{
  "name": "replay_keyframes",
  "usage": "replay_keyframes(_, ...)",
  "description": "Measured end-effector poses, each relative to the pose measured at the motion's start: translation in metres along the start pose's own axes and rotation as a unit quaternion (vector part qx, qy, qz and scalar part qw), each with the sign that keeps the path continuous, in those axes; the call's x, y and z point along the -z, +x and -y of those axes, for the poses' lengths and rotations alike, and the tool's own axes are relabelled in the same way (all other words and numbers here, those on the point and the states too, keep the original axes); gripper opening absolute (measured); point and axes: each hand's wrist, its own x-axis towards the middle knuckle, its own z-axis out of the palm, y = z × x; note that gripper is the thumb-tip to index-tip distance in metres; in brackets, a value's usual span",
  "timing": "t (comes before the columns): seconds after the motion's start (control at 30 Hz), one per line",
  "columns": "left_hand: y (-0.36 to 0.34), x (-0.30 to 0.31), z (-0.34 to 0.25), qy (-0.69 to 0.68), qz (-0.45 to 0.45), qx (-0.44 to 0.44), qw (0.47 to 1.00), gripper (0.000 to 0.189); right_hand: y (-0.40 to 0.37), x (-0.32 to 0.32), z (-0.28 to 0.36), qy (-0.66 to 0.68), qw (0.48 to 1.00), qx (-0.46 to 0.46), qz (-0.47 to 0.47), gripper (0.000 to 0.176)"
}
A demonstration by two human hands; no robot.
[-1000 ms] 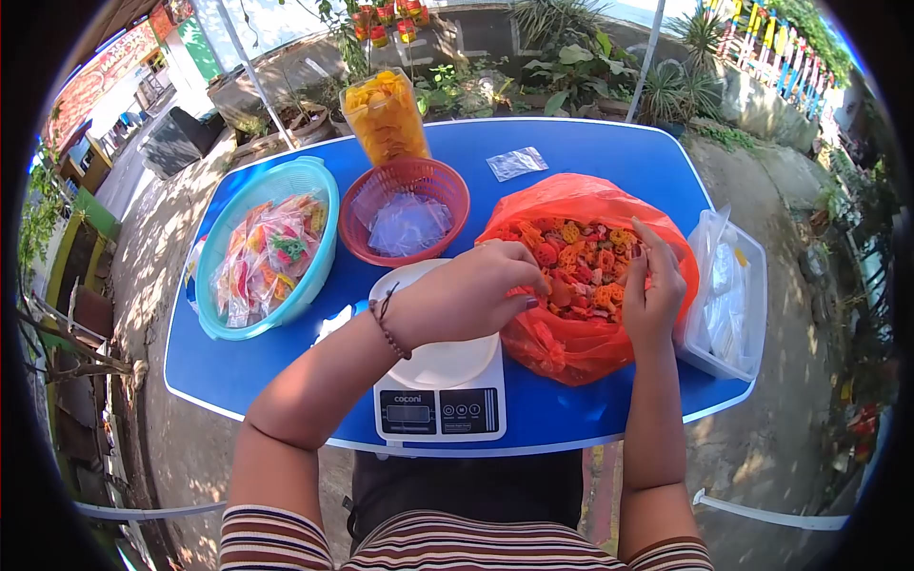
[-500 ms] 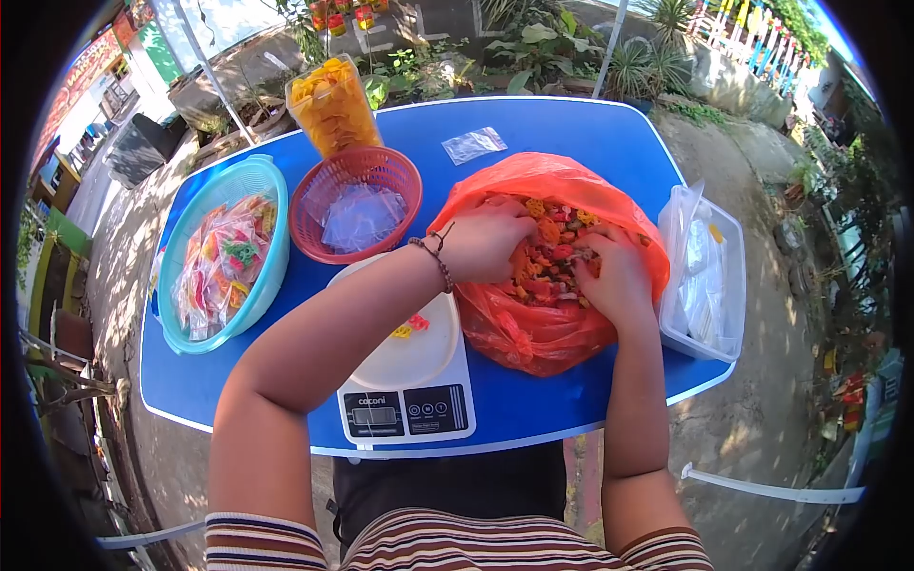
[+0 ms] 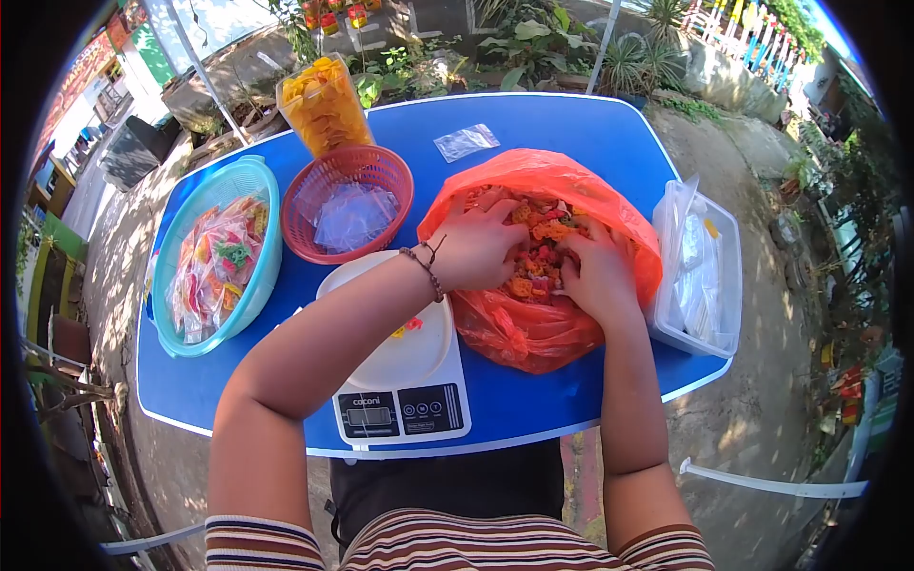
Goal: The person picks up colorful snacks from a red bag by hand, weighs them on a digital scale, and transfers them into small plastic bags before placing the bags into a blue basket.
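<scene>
A red plastic bag (image 3: 519, 328) lies open on the table, filled with small orange, red and yellow snack pieces (image 3: 545, 249). Both of my hands are inside its mouth. My left hand (image 3: 479, 249) rests on the left of the pieces, fingers spread and their tips partly buried. On the right side, my right hand (image 3: 600, 271) touches the pieces with thumb and fingers apart, some fingertips hidden. Under my left forearm stands a white kitchen scale (image 3: 447, 433) bearing a round white plate (image 3: 405, 366) with a few red and yellow pieces.
At left are a turquoise basket (image 3: 269, 252) of filled plastic packets (image 3: 205, 276) and a red basket (image 3: 300, 249) of clear bags (image 3: 354, 219). Behind stands a tub of yellow chips (image 3: 327, 109). A clear packet (image 3: 466, 143) lies at the back; a plastic box (image 3: 728, 285) stands at right.
My left hand has spread its fingers further over the pieces. My right hand has shifted slightly left and turned among them. The whole view has moved a little.
</scene>
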Motion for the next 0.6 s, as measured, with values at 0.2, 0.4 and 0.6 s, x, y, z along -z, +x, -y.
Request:
replay_keyframes(0.2, 0.003, 0.009, 0.000, 0.039, 0.033, 0.100, 0.994, 0.039, 0.006, 0.006, -0.011, 0.028, 0.990, -0.138, 0.022, 0.020)
replay_keyframes(0.4, 0.001, 0.010, 0.003, 0.086, 0.005, 0.058, 0.995, 0.038, 0.006, -0.001, 0.008, -0.009, 0.997, -0.050, -0.063, 0.030)
replay_keyframes(0.6, 0.005, 0.035, -0.008, 0.014, 0.110, 0.114, 0.987, 0.037, 0.004, -0.019, 0.004, 0.024, 0.989, 0.139, -0.053, 0.028)
